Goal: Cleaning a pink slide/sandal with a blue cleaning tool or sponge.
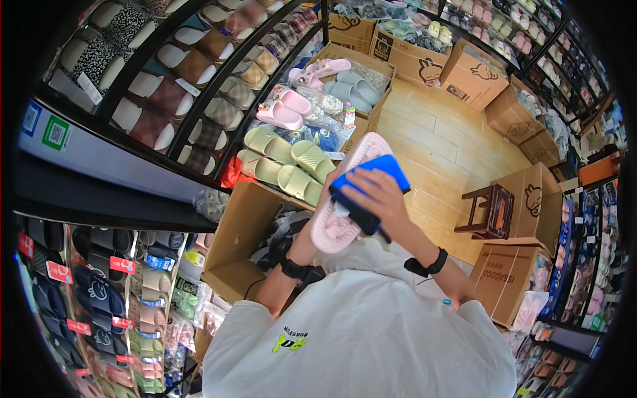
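Note:
My left hand [327, 190] grips a pale pink slipper [330, 232] by its left edge from below. Much of that hand is hidden behind the slipper. The slipper is tilted, its textured sole bed facing up. Across its middle lies a blue and black handheld device [389, 171], with my right hand [379, 196] closed over it. Its exact kind cannot be made out under the fingers. A small whitish patch [341, 209] shows at its lower left edge. Just beyond my left hand lie several pale green slippers [298, 181].
An open cardboard box [239, 234] with dark contents stands by my left arm. Pink slides [284, 107] and grey slides [352, 92] lie beyond it. Racks of slippers [199, 54] rise at left. A wooden stool [490, 211] and more cartons [473, 74] stand on the plank floor [433, 134].

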Motion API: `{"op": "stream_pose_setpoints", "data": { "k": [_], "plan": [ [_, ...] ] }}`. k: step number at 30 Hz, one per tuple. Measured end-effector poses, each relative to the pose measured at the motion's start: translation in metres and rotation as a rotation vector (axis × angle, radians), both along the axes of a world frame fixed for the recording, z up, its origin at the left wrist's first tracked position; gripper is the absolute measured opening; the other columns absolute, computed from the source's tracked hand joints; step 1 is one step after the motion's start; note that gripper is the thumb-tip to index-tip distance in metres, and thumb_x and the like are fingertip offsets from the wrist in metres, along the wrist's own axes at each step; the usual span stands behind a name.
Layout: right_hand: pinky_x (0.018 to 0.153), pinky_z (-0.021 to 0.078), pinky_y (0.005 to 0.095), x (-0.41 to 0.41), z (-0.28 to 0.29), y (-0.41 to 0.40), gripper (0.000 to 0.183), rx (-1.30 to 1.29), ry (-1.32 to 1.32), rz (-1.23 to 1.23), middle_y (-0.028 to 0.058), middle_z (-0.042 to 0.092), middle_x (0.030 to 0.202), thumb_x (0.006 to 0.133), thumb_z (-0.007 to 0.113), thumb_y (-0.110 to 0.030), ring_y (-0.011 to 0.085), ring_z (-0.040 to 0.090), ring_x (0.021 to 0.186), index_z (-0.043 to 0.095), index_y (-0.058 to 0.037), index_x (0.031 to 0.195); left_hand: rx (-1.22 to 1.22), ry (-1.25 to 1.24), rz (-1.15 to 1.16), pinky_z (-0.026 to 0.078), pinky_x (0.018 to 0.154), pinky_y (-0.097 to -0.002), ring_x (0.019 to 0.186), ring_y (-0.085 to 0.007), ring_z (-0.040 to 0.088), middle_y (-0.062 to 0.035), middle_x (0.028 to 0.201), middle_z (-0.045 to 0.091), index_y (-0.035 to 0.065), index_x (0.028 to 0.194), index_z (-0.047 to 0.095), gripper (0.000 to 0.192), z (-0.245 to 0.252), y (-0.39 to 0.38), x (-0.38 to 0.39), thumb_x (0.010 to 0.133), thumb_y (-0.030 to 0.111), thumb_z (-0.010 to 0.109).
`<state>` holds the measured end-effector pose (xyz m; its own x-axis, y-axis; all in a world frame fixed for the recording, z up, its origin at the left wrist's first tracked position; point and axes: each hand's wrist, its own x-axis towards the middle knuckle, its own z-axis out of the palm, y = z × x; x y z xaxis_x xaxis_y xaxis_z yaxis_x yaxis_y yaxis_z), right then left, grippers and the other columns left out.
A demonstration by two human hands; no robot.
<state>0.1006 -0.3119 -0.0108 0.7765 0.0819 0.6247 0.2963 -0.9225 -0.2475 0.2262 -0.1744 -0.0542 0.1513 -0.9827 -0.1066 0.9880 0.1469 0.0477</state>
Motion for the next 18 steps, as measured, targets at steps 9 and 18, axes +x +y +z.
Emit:
{"op": "stream_pose_setpoints", "data": {
  "k": [9, 18],
  "plan": [
    [0.111, 0.0447, 0.0446, -0.008, 0.009, 0.030, 0.048, -0.080, 0.006, 0.298, 0.0097, 0.064, 0.144, 0.089, 0.063, -0.017, 0.0280, 0.062, 0.132, 0.067, -0.0157, 0.137, 0.372, -1.185, 0.382, 0.056, 0.100, -0.0323, 0.112, -0.0138, 0.064, -0.0068, 0.123, 0.063, 0.0126, 0.142, 0.051, 0.038, 0.030, 0.009, -0.017, 0.114, 0.035, 0.040],
    [0.106, 0.0469, 0.0491, 0.009, 0.001, -0.056, 0.055, 0.228, -0.073, -0.139, 0.0150, 0.067, 0.134, 0.083, 0.078, -0.025, 0.0372, 0.063, 0.124, 0.068, -0.0077, 0.134, 0.153, -0.298, -0.014, 0.060, 0.092, -0.0331, 0.102, -0.0174, 0.071, -0.0061, 0.116, 0.069, 0.0101, 0.132, 0.062, 0.041, 0.015, -0.022, -0.002, 0.111, 0.043, 0.047]
  ]
}}
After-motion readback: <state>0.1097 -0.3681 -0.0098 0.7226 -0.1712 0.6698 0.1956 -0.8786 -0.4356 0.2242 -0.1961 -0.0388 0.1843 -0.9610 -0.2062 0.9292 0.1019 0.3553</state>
